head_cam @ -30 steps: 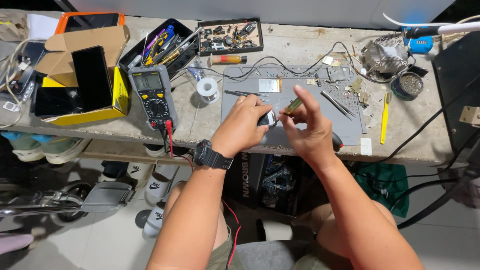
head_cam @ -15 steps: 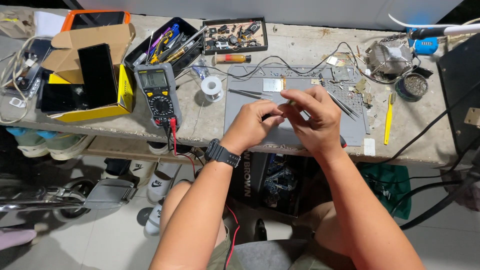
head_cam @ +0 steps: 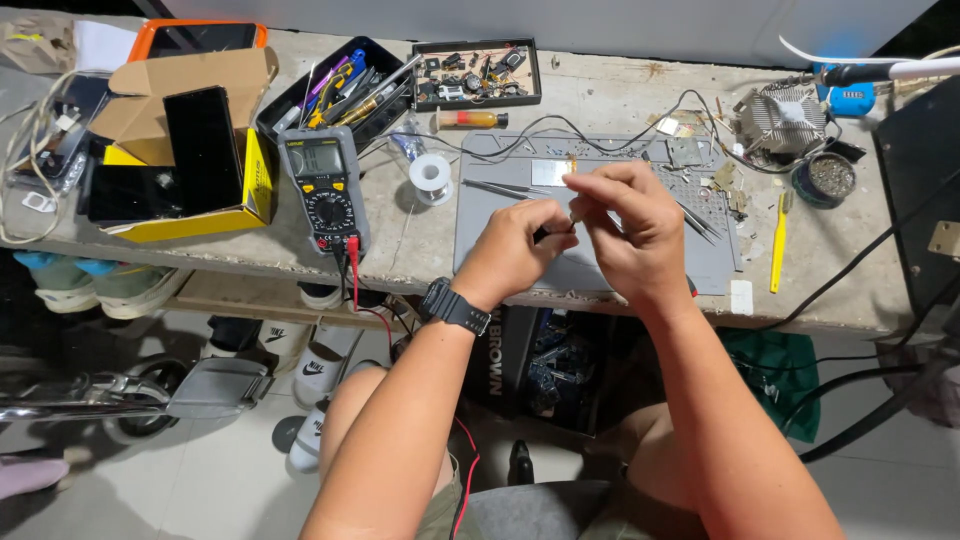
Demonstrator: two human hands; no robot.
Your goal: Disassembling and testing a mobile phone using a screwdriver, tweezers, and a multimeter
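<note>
Pinching small dark part (head_cam: 545, 234), left hand (head_cam: 515, 250) closed, right hand (head_cam: 625, 225) fingertips curled against it, above grey mat (head_cam: 700, 262). Multimeter (head_cam: 325, 185) well left; tweezers (head_cam: 500, 187) just beyond; yellow tool (head_cam: 778, 240) right; bench edge (head_cam: 400, 285) near wrists.

— Is the light good here?

— Yes, it is bright and even on the workbench (head_cam: 620, 80), coming from above – the shadows under the hands are short and soft. Under the bench it becomes dim.

— Any blur?

— The centre is sharp. At the edges the straight lines bend, like a wide lens makes
</note>
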